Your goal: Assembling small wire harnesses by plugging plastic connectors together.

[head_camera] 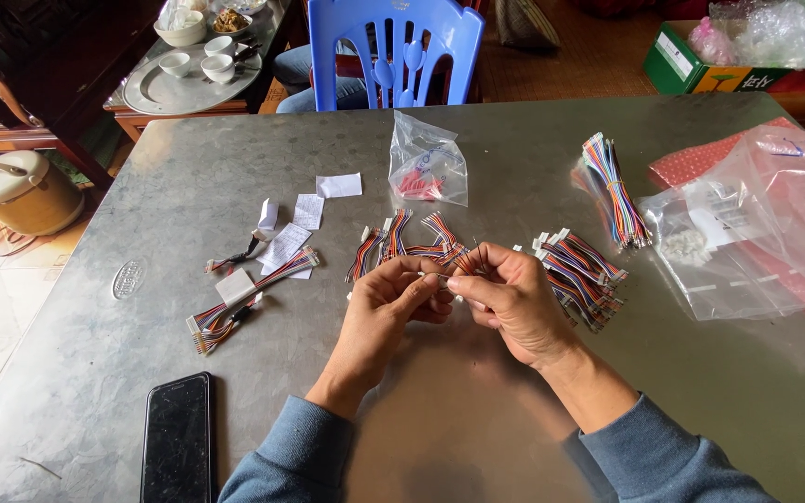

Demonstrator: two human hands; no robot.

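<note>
Near the table's (477, 438) middle, both the left hand (388, 307) and right hand (514, 298) pinch a multicoloured wire harness (454, 263), best gripped close to its connector, fingertips steady.

Cable bundles (581, 272) and bags (738, 233) crowd the right.

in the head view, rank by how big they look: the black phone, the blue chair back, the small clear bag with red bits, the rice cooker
1. blue chair back
2. black phone, though it lies nearest the camera
3. rice cooker and small clear bag: look about alike
</note>
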